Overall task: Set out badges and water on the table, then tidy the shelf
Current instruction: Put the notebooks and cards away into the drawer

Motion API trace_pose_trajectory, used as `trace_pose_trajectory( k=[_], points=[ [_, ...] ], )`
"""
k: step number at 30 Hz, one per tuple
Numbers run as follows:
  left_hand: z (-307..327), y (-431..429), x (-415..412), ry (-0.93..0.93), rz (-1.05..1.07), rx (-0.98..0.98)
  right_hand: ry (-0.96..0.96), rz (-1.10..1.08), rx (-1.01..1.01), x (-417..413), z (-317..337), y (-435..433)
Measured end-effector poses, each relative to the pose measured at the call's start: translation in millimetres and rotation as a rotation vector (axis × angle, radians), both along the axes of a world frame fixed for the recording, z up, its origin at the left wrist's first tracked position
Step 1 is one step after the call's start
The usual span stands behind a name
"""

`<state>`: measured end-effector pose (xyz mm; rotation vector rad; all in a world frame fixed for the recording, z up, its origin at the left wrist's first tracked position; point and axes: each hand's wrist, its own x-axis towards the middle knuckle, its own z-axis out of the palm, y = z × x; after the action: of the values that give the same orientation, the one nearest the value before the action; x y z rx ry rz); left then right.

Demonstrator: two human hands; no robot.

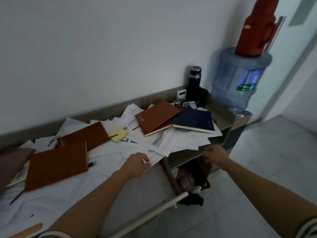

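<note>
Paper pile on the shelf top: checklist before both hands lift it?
1. Grip of the left hand on the loose papers: ok, it pinches the near edge.
2. Grip of the right hand: cannot tell, it is curled at the pile's right corner and contact is blurred.
3. Pile unloaded: not ok, the brown notebook and the blue notebook lie on it.
4. The yellow sticky pad off the pile: not ok, it lies on it.
5. The drawer closed: not ok, it is pulled out under the left hand.

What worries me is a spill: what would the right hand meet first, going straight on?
Probably the overhanging edge of the loose papers, just ahead of the right hand; depth is unclear.
</note>
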<state>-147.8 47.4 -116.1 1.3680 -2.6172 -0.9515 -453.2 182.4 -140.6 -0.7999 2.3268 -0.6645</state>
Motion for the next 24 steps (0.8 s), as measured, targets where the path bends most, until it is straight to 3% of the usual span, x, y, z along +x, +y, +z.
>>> trace_pose_trajectory(
  k=[4, 7, 12, 16, 24],
  points=[
    [4, -25, -46, 0.051, 0.022, 0.001, 0.065, -0.012, -0.158, -32, 30, -33],
    [2, -48, -76, 0.047, 0.079, -0.036, 0.223, 0.086, -0.190, -65, 42, -66],
    [-11, -93, -122, 0.053, 0.208, -0.139, 0.354, 0.285, -0.017, -130, 45, -129],
    [-19, -119, -149, -0.146, 0.210, -0.283, 0.368, 0.472, 0.167, -167, 39, -168],
    [-47, -121, -150, -0.233, 0.205, -0.478, 0.284, 0.569, 0.170, -206, 30, -196]
  ],
)
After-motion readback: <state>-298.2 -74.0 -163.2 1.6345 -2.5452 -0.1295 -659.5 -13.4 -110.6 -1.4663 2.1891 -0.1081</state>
